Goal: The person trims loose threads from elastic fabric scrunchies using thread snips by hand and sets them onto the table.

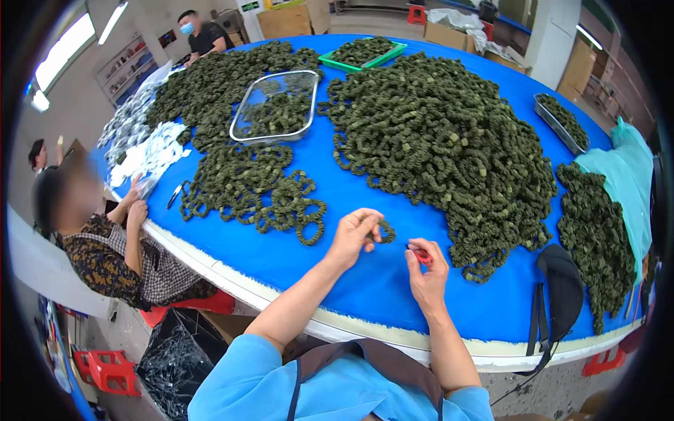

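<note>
My left hand [357, 237] pinches a dark green ruffled ring [385, 232], which looks like a scrunchie, over the blue cloth. A short way to the right, my right hand [429, 272] is closed around a small red tool [423, 256] with a dark tip; its exact kind is mostly hidden by the fingers. The two hands are apart. Beyond them rises a big heap of the same green rings [449, 140]. A smaller, looser spread of rings [246, 186] lies to the left of my left hand.
A wire-mesh basket [234, 119], a green tray [399, 50] and a metal tray [544, 112] hold rings. At right are a black bag [562, 284] and a teal plastic bag [618, 175]. A black pen-like tool [174, 196] lies near a seated co-worker [112, 252].
</note>
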### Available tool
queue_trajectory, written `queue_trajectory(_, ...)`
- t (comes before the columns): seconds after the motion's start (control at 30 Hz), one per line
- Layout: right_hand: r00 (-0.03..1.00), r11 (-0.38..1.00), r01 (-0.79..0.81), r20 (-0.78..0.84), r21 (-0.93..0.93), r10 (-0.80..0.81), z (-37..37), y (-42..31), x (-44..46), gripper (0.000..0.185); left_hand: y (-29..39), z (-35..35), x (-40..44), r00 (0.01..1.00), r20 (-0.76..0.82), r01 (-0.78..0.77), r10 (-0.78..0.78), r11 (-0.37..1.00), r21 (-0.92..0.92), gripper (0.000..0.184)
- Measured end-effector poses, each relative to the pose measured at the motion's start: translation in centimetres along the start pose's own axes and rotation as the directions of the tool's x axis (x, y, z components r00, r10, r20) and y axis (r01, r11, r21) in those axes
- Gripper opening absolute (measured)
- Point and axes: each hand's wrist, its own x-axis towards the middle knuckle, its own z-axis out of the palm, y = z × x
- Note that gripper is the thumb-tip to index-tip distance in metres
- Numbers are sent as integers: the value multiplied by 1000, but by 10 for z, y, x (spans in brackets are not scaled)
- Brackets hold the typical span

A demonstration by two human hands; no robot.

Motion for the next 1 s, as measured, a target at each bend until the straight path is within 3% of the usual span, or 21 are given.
queue_trajectory(0.13,998,996,-48,45,-72,51,1,6,-1,20,-4,3,0,998,-26,-47,54,974,220,14)
queue_trajectory(0.17,999,999,-41,-28,21,41,7,4,-1,18,-3,1,-1,999,-6,-44,46,981,189,15)
queue_trajectory(0.23,997,1000,-8,-76,-14,7,5,-1,-3,16,-8,-4,0,999,35,-36,31,989,141,17)
queue_trajectory(0.3,990,988,-137,-32,67,139,5,-3,-9,17,-12,-5,3,999,50,-20,15,994,110,19)
queue_trajectory(0.33,993,990,-121,7,71,121,6,4,-11,17,-12,-5,2,999,18,-45,43,994,100,19)
queue_trajectory(0.43,976,989,-124,172,-80,136,11,11,-5,19,-13,-3,4,994,109,-32,22,995,92,20)
queue_trajectory(0.57,969,968,-245,-10,49,245,11,-2,-5,17,-11,4,-3,982,187,-25,11,997,73,18)
queue_trajectory(0.77,970,960,-236,-19,152,242,9,11,-1,17,-10,15,-20,954,299,-22,-19,991,134,18)
queue_trajectory(0.9,997,998,-61,51,-11,62,7,14,-4,18,-5,17,-27,908,417,-139,33,964,226,17)
queue_trajectory(1.0,994,996,-73,74,-45,76,2,28,-5,19,-16,16,-20,899,433,-192,71,951,243,17)
